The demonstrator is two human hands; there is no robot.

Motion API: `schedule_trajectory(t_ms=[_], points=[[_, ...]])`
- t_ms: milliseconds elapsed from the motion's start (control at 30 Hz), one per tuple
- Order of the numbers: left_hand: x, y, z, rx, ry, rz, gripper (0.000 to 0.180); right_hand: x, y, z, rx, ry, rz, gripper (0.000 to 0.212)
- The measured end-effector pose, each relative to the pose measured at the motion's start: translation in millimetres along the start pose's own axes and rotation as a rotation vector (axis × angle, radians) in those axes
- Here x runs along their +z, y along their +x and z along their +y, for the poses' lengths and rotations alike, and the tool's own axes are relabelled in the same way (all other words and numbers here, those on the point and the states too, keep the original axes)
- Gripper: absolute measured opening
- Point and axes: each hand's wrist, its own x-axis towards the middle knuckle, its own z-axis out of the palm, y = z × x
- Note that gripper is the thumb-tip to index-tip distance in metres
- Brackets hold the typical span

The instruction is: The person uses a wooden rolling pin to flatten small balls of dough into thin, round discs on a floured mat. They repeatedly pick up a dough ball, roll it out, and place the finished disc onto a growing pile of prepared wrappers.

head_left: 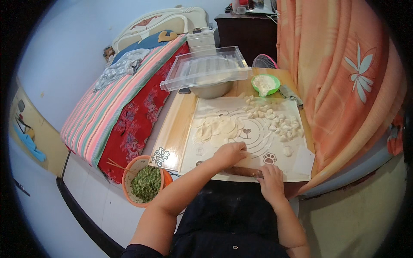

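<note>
- Left hand (231, 153) at lower centre of the frame, fingers curled loosely down on the pastry mat (297, 165); a dough piece likely under it, but hidden by the hand, so cannot tell what is pinched.
- Right hand (271, 179) just below and right of it, palm down with fingers laid flat over the rolling pin (241, 171), lying crosswise at the near edge of the mat.
- Pin so close to the near table edge: a push too far back and off onto the lap.
- Rolled wrappers (215, 127) overlapping in a loose heap at centre left of the mat: likely to stick together if short of flour.
- Small dough lumps (275, 120) scattered right of centre, well within reach of a sweeping forearm; easily knocked or flattened.
- Mat resting on a wooden board (174, 129); hard rolling could make it creep or wrinkle.
- Orange bowl of green filling (146, 182) with chopsticks (118, 165) at lower left, below the board's corner and near the left elbow: a careless swing could tip it.
- Clear plastic tray (206, 66) balanced over a metal bowl (211, 90) at upper centre, overhanging on both sides: a jolt to the table could slide it off.
- Green bowl of flour (265, 84) upper right of centre, apart from both hands.
</note>
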Motion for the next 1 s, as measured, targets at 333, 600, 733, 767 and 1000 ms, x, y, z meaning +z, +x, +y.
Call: schedule_trajectory(t_ms=[333,600,733,767,1000], points=[[1,121,-49,0.059,0.03,0.427,0.028,-16,-7,43,0.08,-0.012,0.04,0.039],[11,166,-51,0.098,0.504,0.224,0.034,-24,-4,38,0.09,0.004,-0.016,0.041],[8,149,-42,0.191,0.682,0.213,0.03,-21,-6,41,0.085,0.012,0.002,0.042],[6,144,-38,0.185,0.664,0.187,0.029,-21,-6,42,0.085,0.012,0.006,0.042],[-10,107,-63,0.159,0.407,0.261,0.026,-19,-5,40,0.078,0.017,0.032,0.039]])
